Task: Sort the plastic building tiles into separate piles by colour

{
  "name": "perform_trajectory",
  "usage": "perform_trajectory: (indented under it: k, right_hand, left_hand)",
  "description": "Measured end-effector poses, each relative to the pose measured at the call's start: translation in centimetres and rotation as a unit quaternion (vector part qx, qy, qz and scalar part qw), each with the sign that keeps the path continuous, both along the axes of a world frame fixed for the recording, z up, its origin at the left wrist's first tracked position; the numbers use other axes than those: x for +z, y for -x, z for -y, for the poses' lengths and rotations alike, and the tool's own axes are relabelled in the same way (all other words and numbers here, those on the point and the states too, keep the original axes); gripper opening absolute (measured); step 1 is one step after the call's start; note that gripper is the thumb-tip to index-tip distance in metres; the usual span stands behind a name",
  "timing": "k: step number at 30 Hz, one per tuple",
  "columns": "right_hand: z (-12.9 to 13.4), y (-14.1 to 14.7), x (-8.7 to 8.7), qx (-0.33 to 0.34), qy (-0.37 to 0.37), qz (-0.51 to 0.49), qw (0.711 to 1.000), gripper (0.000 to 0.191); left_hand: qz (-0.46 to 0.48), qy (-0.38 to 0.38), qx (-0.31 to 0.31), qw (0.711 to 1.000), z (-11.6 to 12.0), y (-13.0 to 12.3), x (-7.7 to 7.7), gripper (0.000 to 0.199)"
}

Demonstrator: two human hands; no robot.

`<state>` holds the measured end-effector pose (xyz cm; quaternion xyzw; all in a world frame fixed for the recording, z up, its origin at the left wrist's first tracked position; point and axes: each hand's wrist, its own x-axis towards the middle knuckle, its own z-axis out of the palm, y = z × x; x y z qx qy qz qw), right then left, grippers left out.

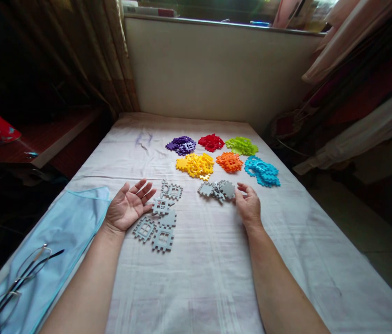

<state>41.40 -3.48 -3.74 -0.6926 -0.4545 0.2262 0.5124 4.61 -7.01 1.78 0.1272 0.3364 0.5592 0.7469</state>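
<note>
My left hand (129,208) is palm up with its fingers spread and nothing in it. Its fingertips are right beside a loose group of grey interlocking plastic tiles, some with window cut-outs, such as the nearest window tile (163,238) and a plain grey tile (168,218). On the other side, my right hand (249,204) rests at the right edge of a small grey tile pile (217,189). Its fingers are loosely curved and apart, up against a plain grey tile (227,188); I cannot tell whether they touch it.
Behind the grey tiles lie colour-sorted piles: purple (182,145), red (211,142), green (242,146), yellow (196,165), orange (230,162) and blue (262,171). Eyeglasses (18,280) lie on a light-blue cloth (74,232) at left. A wall (217,69) stands beyond the white-covered surface (210,278).
</note>
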Motion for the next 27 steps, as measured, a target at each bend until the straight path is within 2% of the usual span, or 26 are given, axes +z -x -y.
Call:
perform_trajectory:
  k: [4, 6, 8, 11, 14, 17, 23, 27]
  right_hand:
    - [0.5, 0.2, 0.5, -0.028, -0.043, 0.116, 0.992, 0.042]
    - [1.1, 1.2, 1.2, -0.012, -0.094, 0.164, 0.982, 0.033]
    - [1.8, 2.8, 1.8, 0.046, -0.149, 0.197, 0.968, 0.026]
    - [3.0, 5.9, 2.4, 0.172, -0.201, 0.218, 0.939, 0.022]
    - [3.9, 8.3, 2.3, 0.271, -0.202, 0.221, 0.915, 0.022]
    - [4.2, 9.2, 1.8, 0.325, -0.181, 0.223, 0.901, 0.022]
    - [3.6, 8.5, 1.3, 0.309, -0.134, 0.202, 0.920, 0.021]
    - [3.5, 8.3, 1.4, 0.302, -0.132, 0.190, 0.925, 0.021]
  left_hand:
    - [0.005, -0.033, -0.019, 0.999, 0.0, 0.4, -0.4, 0.034]
    - [0.009, -0.057, -0.038, 0.998, 0.1, 0.6, -0.6, 0.039]
    - [0.013, -0.087, -0.055, 0.995, 0.3, 0.7, -0.7, 0.046]
    - [0.016, -0.131, -0.069, 0.989, 0.7, 0.6, -0.7, 0.056]
    - [0.021, -0.147, -0.065, 0.987, 1.2, 0.2, -0.5, 0.063]
    - [0.033, -0.149, -0.062, 0.986, 1.6, -0.8, -0.4, 0.065]
    - [0.044, -0.146, -0.100, 0.983, 1.8, -2.2, -0.3, 0.064]
    - [0.050, -0.137, -0.055, 0.988, 1.6, -1.7, -0.1, 0.062]
